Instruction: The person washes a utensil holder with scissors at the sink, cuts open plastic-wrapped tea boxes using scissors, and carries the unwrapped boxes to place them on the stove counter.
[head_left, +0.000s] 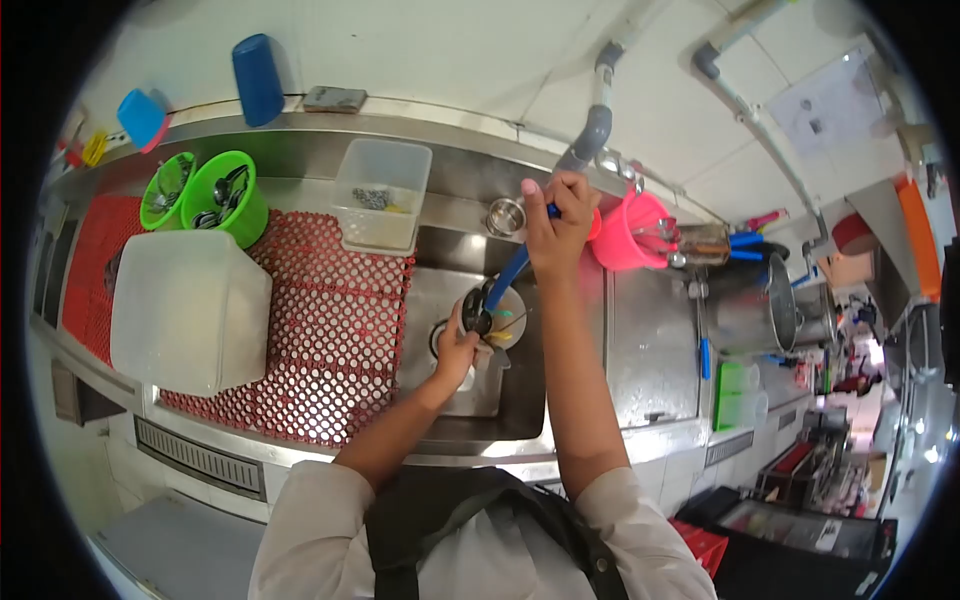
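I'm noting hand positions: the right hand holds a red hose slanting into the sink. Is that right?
Not quite: the hose is blue, as the head view shows. The right hand does hold it, slanting into the sink.

- Steel counter (650, 365), on both sides of the left hand (458, 357)
- Red mat (325, 340) on it, left of that hand
- Pink bucket (622, 240), right of the right hand (558, 228)

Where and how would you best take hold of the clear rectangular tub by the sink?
Probably by the left and right walls of the clear rectangular tub, one hand on each, coming from the near side: those walls stand opposite each other, and nothing blocks that approach. Keeping it level should hold its contents in.
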